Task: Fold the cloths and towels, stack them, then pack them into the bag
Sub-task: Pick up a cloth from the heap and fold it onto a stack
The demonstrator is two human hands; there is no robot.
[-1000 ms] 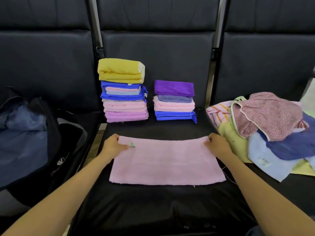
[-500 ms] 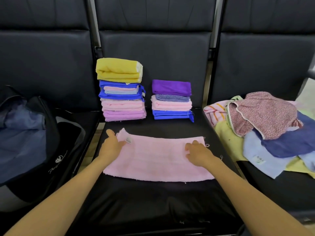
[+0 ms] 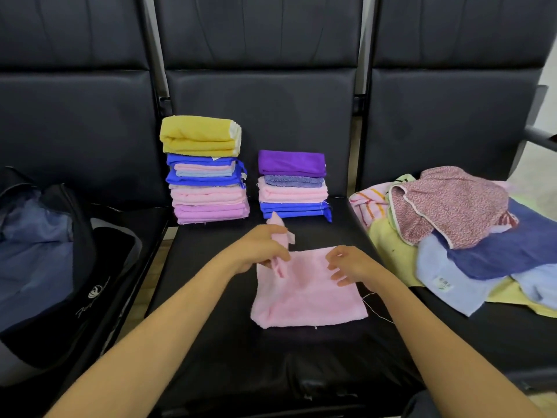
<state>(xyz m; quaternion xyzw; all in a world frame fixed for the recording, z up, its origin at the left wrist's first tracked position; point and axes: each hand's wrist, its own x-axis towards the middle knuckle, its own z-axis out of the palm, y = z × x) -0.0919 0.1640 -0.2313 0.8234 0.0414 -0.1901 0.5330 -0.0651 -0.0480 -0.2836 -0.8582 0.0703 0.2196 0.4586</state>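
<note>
Centrally, the left hand (image 3: 259, 248) pinches a raised corner of the pink towel (image 3: 307, 297) on the middle seat (image 3: 271, 372); the right hand (image 3: 349, 265), grip slack, blurs above it; the bag (image 3: 60, 267) is cut off left.

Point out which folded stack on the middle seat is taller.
The left stack, topped by the yellow towel; the right stack, topped by the purple cloth, ends lower.

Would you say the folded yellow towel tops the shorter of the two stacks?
No, the folded yellow towel crowns the taller stack, while a folded purple cloth tops the shorter stack.
</note>
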